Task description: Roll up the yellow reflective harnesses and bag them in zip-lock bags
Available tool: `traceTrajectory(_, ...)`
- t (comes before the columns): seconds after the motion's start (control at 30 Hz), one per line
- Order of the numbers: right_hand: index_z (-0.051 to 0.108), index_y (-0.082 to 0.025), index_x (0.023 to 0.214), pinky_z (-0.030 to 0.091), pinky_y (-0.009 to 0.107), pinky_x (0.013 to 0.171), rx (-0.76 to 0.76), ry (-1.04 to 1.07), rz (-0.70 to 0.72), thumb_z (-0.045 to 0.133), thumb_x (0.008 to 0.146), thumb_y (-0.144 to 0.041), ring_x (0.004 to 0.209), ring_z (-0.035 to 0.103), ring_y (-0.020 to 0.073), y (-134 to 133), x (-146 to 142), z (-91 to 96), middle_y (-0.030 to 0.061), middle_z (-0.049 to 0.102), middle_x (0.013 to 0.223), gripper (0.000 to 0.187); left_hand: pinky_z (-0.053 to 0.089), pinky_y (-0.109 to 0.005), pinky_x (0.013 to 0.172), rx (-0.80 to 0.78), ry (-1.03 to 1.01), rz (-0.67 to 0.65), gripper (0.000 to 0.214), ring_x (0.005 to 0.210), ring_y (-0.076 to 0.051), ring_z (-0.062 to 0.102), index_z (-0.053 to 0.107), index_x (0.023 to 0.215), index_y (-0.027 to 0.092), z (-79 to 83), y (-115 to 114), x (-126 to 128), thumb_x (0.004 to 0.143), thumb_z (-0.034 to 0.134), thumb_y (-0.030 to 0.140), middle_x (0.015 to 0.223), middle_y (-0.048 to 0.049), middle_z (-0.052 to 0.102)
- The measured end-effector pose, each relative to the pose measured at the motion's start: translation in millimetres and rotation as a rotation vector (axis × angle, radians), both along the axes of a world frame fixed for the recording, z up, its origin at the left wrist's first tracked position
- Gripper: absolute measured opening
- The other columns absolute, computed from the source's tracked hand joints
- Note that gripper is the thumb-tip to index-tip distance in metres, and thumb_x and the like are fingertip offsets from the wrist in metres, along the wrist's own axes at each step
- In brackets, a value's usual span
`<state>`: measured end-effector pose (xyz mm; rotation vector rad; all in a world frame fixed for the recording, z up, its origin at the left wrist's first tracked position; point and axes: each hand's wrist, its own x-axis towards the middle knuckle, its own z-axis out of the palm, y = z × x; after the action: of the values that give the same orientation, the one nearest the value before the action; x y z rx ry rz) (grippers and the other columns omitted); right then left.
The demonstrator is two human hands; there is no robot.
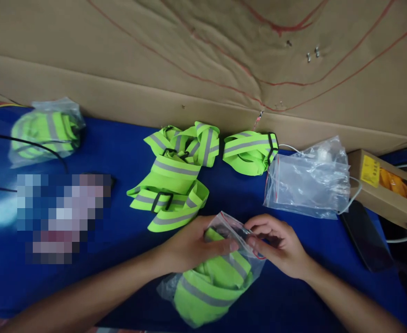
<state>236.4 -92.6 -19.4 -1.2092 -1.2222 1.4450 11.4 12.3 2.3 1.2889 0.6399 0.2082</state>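
Note:
A clear zip bag [236, 229] with a red-edged mouth holds a folded neon-green reflective strap [213, 286] with grey stripes. My left hand [196, 245] grips the bag near its mouth, thumb lying over the plastic. At the right end of the mouth, my right hand [276, 243] pinches the bag's red edge between thumb and fingers. Just beyond my hands lies a loose heap of the same green straps [175, 175] with black buckles. Beside that heap sits a rolled green strap [250, 152].
Flat clear zip bags [307, 182] lie at the right, close to a cardboard box [390, 185] and a dark phone [366, 236]. A bagged green strap bundle [47, 132] stands far left, near black cables. A pixelated patch covers something at left. Brown paper [137, 60] lines the back.

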Motion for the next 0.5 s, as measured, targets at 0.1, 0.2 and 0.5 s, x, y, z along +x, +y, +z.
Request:
traceTrajectory(0.1,0.067,-0.027,0.120,0.058,0.015,0.061,-0.010,0.004,-0.110,0.066,0.101,-0.023,0.067,0.074,0.0095,-4.3,-2.4,-0.1,-0.0005,0.078,0.084,0.020,0.053,-0.031,0.098,0.006,0.003,0.014,0.028,0.109,-0.024,0.071,0.077,0.114,0.018,0.4,-0.6,-0.7,0.095,0.068,0.036,0.112,-0.0061,0.079)
traceTrajectory(0.2,0.067,-0.029,0.124,0.058,0.014,0.064,0.017,-0.019,-0.190,0.065,0.102,-0.025,0.067,0.073,0.0083,-3.3,-1.5,1.5,-0.0021,0.077,0.082,0.023,0.053,-0.030,0.097,0.021,0.013,0.080,0.029,0.107,-0.023,0.072,0.078,0.112,0.018,-2.3,-4.1,-1.6,0.099,0.063,0.039,0.112,-0.0061,0.079)
traceTrajectory(0.5,0.071,-0.019,0.091,0.055,0.016,0.048,-0.044,-0.007,-0.065,0.072,0.096,-0.036,0.051,0.065,0.0084,4.3,7.1,-1.1,-0.0014,0.069,0.068,0.017,0.059,-0.028,0.080,-0.077,0.057,0.256,0.048,0.086,-0.022,0.073,0.082,0.103,0.018,0.9,-7.8,-0.3,0.097,0.059,0.059,0.092,-0.0060,0.080)
